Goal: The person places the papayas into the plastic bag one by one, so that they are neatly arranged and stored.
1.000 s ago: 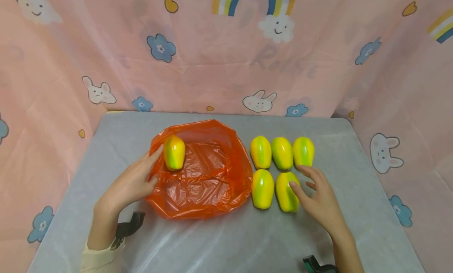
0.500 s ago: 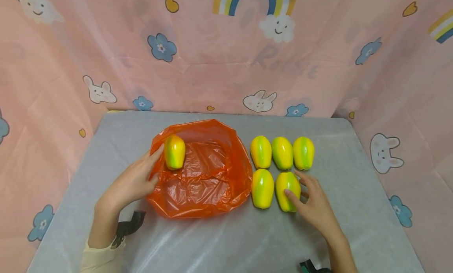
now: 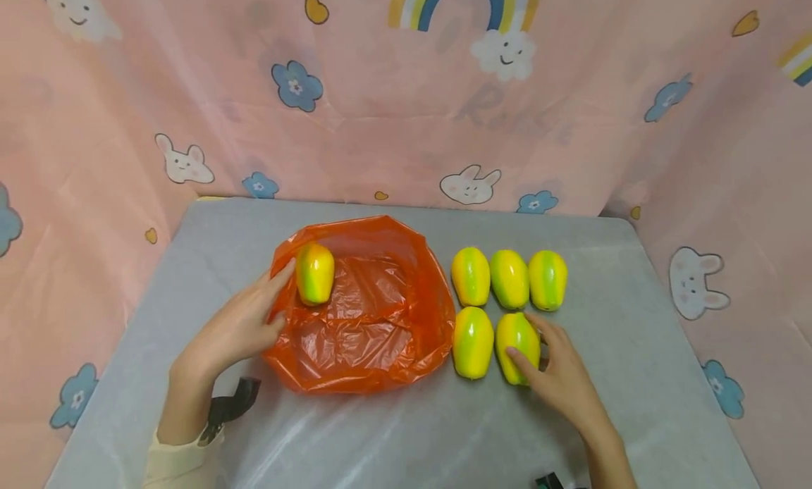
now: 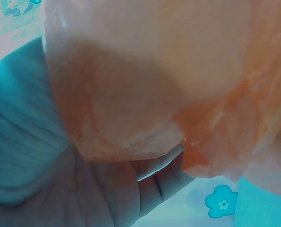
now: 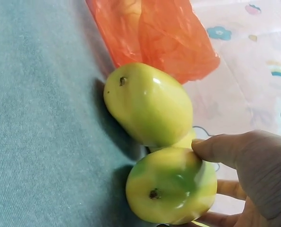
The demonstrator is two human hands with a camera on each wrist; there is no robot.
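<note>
An orange plastic bag [image 3: 374, 376] lies wide-mouthed on the table, one yellow-green fruit [image 3: 315, 274] inside at its left. Against the bag's left side rests my left hand [image 3: 244, 323], fingers extended; in the left wrist view the film [image 4: 216, 132] partly covers the hand [image 4: 97, 189]. Beside the bag, several similar fruits stand in two rows. My right hand [image 3: 561, 369] grips the front row's right fruit [image 3: 517, 341], its thumb on top and fingers along the far right side. The right wrist view has the thumb of the hand [image 5: 258, 175] on this fruit [image 5: 171, 184], beside another [image 5: 149, 104].
Behind the front pair, three fruits [image 3: 509, 279] form the back row. The grey table [image 3: 380, 440] meets a pink patterned curtain [image 3: 380, 137] at the back and sides. Dark straps [image 3: 231, 404] show near both wrists.
My right hand has moved left and slightly down from beside the front right fruit and now grips it. The left hand stays at the bag; the head view has shifted slightly.
</note>
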